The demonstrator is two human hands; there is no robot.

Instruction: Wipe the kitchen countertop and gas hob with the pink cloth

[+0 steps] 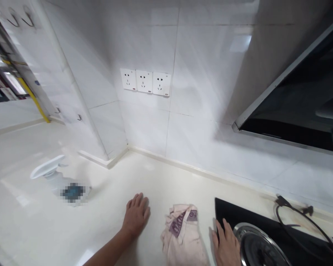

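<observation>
My left hand lies flat on the cream countertop, palm down, fingers stretched out and close together, holding nothing. Just right of it sits a crumpled pale pink cloth with purple print. My right hand rests flat at the left edge of the black glass hob, fingers extended, empty, right beside the cloth. A round metal burner ring is right next to that hand.
A white spray bottle lies on its side at the left of the counter. Three wall sockets are on the tiled wall. A black range hood hangs at the right. A black cable loops behind the hob.
</observation>
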